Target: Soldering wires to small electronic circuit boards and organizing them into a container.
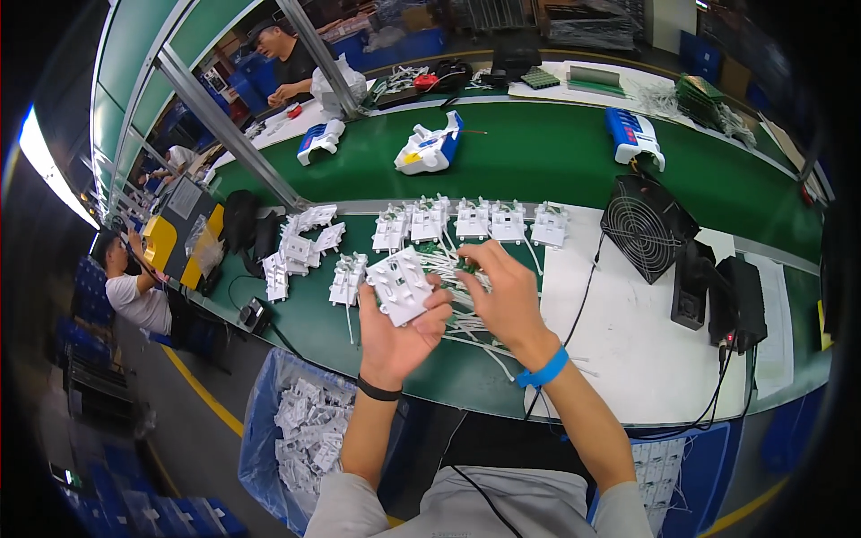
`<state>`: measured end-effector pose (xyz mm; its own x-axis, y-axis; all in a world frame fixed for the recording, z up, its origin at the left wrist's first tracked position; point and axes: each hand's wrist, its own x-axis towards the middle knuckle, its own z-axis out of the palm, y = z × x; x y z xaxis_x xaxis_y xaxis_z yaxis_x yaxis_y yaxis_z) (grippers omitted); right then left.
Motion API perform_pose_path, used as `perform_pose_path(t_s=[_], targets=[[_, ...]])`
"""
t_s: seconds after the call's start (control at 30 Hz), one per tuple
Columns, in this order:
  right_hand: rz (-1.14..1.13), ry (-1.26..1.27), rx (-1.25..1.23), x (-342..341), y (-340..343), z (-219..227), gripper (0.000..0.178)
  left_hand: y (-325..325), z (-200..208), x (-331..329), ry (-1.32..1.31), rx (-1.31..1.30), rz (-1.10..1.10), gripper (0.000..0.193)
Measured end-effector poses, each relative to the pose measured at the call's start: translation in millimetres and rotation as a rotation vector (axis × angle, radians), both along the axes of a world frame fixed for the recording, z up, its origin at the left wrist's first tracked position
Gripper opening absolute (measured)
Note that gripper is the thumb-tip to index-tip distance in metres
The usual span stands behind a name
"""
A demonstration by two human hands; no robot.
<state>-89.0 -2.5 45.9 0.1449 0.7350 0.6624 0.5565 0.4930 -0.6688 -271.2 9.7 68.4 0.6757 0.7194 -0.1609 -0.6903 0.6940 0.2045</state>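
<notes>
Grey shirt (547, 502), left hand (393, 346) clasping squarish plastic plate (401, 287), right hand (508, 298) curled, hold unclear

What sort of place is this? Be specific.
Likely a factory assembly line: a green, conveyor-like strip bears blue-and-white housings; white plastic parts stand on the workbench and in a bin.

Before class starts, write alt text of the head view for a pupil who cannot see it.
A person's left hand holds a white plastic part above a green workbench; their right hand is over white cables. Similar parts form a row behind; a black fan is at right.
</notes>
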Motion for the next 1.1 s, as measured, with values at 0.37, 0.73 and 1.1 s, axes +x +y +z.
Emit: perform_pose_path(t_s=[0.37, 0.73, 1.1], targets=[[-0.027, 0.171, 0.348, 48.0, -45.6, 73.6, 0.037, -11.5, 14.7, 27.4, 0.229, 0.196, -0.150, 0.102], [0.151, -0.198, 0.199, 53.6, -56.6, 75.5, 0.024, -21.5, 10.4, 42.4, 0.303, 0.312, -0.277, 0.085], [0.379, -0.129, -0.227, 67.0, -59.6, 74.9, 0.012, -21.8, -11.2, 37.0, 0.465, 0.358, -0.450, 0.083]])
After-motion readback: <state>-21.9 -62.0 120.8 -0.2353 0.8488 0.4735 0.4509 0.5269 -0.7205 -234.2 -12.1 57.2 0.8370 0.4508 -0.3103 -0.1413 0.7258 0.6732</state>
